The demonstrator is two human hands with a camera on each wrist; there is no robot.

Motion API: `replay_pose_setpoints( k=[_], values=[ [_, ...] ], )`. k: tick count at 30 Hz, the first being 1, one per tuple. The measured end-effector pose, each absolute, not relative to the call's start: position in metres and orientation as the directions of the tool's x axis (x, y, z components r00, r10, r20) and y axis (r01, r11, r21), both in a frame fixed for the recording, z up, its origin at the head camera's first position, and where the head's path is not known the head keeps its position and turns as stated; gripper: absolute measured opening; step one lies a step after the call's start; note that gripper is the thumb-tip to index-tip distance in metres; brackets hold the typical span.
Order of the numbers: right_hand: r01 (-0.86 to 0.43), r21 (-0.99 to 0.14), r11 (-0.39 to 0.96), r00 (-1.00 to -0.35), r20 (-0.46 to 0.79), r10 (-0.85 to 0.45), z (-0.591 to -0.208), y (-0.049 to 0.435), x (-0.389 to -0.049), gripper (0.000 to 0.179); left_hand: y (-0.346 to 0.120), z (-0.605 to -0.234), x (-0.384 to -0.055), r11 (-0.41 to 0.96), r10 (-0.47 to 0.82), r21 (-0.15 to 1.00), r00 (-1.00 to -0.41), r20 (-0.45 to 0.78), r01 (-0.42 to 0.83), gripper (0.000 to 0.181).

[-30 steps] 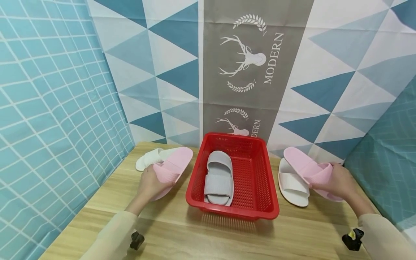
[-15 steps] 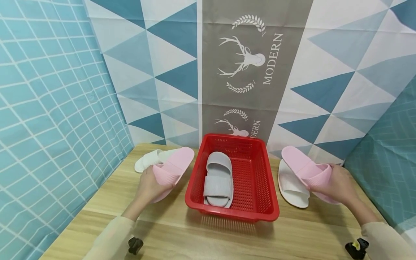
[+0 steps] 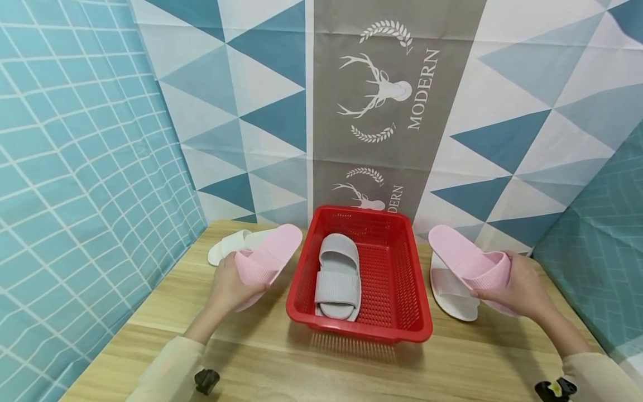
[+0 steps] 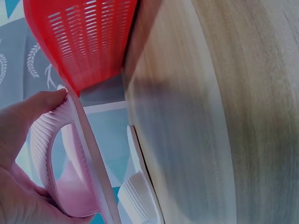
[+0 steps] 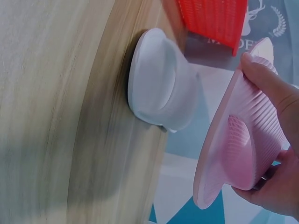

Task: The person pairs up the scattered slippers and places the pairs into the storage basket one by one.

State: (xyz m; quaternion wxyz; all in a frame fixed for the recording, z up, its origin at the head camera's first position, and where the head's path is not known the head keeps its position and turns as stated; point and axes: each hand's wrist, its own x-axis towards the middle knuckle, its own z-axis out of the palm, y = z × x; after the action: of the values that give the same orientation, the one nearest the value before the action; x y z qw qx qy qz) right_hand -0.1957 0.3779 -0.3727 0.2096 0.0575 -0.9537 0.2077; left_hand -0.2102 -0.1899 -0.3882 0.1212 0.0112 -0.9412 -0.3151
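While red bskt is flanked, L pink slipper is held by L hand, R pink slipper by R hand.

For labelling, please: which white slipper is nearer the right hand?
The white slipper right of the red basket; the other white slipper lies left of it, by the left hand.

From the person's head one camera is looking forward and down over left hand, right hand, basket, table and wall. The left-wrist camera is peering sideways at the left slipper from close up; the right-wrist one is doing likewise with the right slipper. All three are sharing basket, table and wall.
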Motion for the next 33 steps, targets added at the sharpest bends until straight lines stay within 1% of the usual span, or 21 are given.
replay_pose_setpoints(
  k=[7,11,17,21,25,33],
  values=[
    [-0.208,-0.396,0.895,-0.915,0.401,-0.036,-0.37,0.37,-0.188,0.104,-0.192,-0.386,-0.205,0.799,-0.074,0.595,-0.97,0.232,0.081,0.094],
    [-0.24,-0.385,0.891,-0.908,0.413,-0.066,-0.37,0.366,-0.185,0.104,-0.192,-0.386,-0.2,0.794,-0.06,0.599,-0.967,0.248,0.105,0.095],
    [-0.284,-0.382,0.88,-0.886,0.455,-0.088,-0.366,0.364,-0.18,0.101,-0.193,-0.381,-0.195,0.779,-0.034,0.603,-0.949,0.313,0.171,0.09],
    [-0.29,-0.405,0.867,-0.888,0.452,-0.086,-0.364,0.361,-0.174,0.103,-0.195,-0.377,-0.193,0.766,0.038,0.589,-0.932,0.36,0.258,0.086],
    [-0.289,-0.426,0.857,-0.898,0.431,-0.089,-0.361,0.356,-0.168,0.105,-0.196,-0.376,-0.19,0.748,0.131,0.57,-0.917,0.377,0.341,0.088],
    [-0.297,-0.421,0.857,-0.908,0.403,-0.116,-0.357,0.348,-0.158,0.107,-0.194,-0.372,-0.179,0.749,0.207,0.517,-0.887,0.413,0.415,0.097]
  ],
)
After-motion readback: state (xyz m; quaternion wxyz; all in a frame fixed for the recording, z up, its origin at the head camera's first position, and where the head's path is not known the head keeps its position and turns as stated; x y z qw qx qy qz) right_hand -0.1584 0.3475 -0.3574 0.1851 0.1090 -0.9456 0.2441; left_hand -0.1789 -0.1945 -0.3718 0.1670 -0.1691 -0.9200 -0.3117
